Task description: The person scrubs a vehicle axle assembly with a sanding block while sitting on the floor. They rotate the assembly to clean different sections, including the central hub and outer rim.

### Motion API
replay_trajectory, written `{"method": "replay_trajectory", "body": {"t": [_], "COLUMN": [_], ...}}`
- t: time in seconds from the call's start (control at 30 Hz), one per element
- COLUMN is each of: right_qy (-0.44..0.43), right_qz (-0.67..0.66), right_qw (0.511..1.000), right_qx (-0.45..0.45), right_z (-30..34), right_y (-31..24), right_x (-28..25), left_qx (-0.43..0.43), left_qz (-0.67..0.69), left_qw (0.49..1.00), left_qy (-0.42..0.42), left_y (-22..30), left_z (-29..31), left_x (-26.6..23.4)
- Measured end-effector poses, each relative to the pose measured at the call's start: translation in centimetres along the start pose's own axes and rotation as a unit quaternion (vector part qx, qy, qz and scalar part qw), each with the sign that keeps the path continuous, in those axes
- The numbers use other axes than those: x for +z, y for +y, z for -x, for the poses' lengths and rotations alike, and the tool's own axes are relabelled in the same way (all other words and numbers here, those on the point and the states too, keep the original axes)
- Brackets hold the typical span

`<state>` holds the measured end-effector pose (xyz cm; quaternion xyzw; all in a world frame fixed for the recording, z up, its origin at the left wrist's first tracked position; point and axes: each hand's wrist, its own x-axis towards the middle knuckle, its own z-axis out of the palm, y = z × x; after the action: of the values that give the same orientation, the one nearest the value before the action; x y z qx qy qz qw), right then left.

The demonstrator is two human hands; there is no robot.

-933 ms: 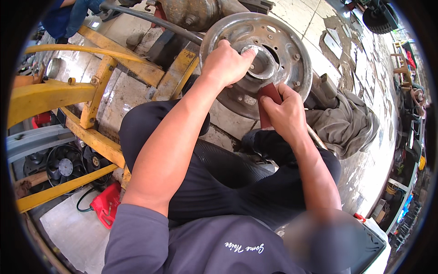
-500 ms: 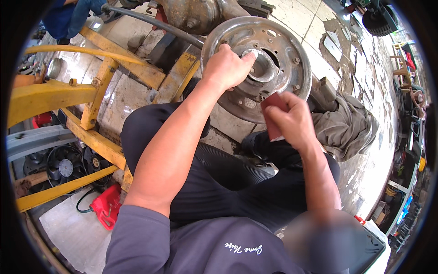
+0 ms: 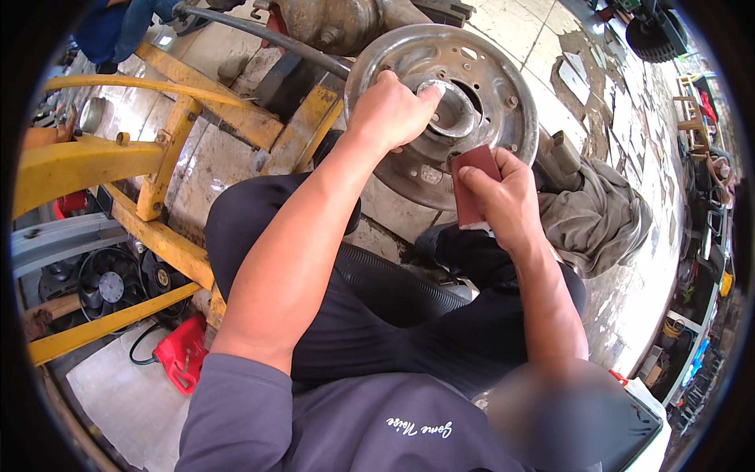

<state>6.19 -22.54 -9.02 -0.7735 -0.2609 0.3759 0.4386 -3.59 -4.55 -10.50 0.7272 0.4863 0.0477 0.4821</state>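
A round, worn brake backing plate with bolts and holes stands in front of me at the end of an axle. At its centre, a metal hub has a bright rim around its opening. My left hand is closed against the plate's middle, its thumb on the hub's upper rim and its index finger near a bolt; the other fingers are partly hidden. Close to the plate's lower right, my right hand pinches a folded piece of reddish-brown sandpaper, thumb on the front face.
A yellow metal frame fills the left side, with black fans and a red plastic container below. A grey cloth lies right of the plate. Broken tiles are at upper right; another person's leg shows at upper left.
My right hand has shifted slightly up with the sandpaper, which now stands more upright and shows more of its face. My left hand stays on the hub.
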Motion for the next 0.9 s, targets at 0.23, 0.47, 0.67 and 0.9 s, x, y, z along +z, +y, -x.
{"method": "replay_trajectory", "body": {"t": [0.23,0.47,0.67,0.9], "right_qy": [-0.091,-0.016,0.004,-0.028], "right_qz": [0.008,-0.007,0.104,0.107], "right_qw": [0.995,1.000,0.994,0.994], "right_qx": [0.048,-0.007,-0.033,-0.024], "right_z": [-0.2,-0.5,-0.4,-0.2], "right_y": [1.7,0.5,-0.1,-0.2], "right_x": [0.7,-1.5,-0.3,-1.0], "left_qx": [0.008,-0.011,-0.004,-0.012], "left_qz": [-0.029,-0.015,-0.022,-0.012], "left_qw": [0.999,1.000,1.000,1.000], "left_qy": [0.018,0.004,0.016,0.018], "left_y": [-0.4,0.2,-0.2,-0.1], "left_z": [-0.3,0.2,-0.2,-0.3], "left_x": [0.3,0.1,0.4,0.4]}}
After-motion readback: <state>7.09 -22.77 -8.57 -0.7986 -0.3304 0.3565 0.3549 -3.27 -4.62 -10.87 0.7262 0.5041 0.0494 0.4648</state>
